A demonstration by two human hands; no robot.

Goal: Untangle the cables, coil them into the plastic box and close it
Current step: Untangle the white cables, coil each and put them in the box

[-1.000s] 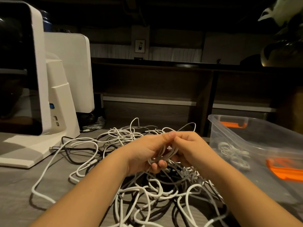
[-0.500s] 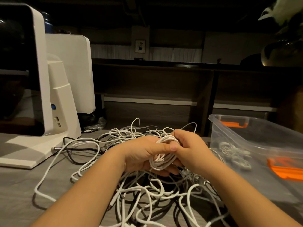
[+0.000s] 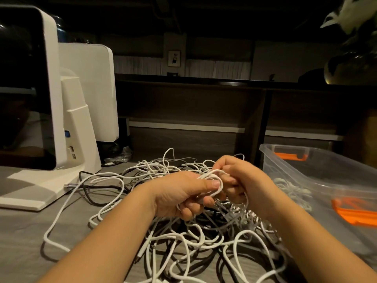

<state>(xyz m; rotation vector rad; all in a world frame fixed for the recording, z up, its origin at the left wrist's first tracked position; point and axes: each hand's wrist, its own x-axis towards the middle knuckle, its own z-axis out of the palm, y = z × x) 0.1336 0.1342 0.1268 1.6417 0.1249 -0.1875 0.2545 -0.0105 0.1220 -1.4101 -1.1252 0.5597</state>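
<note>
A tangle of white and black cables (image 3: 195, 242) is spread over the grey table in front of me. My left hand (image 3: 179, 193) grips a small coil of white cable (image 3: 214, 181), thumb pressed on top of it. My right hand (image 3: 242, 178) pinches the same coil from the right, winding a loop over it. Both hands hover just above the pile. A clear plastic box (image 3: 326, 172) with orange latches stands open at the right, with a coiled white cable (image 3: 291, 190) inside.
A white monitor on a stand (image 3: 47, 123) takes up the left of the table, a second white panel (image 3: 89, 88) behind it. A black cable (image 3: 95, 186) runs from its base. Dark shelving lies beyond the table's far edge.
The coil between my hands has gained a loop. My right hand has risen and shifted right, carrying cable over the top, while my left hand holds the coil steady.
</note>
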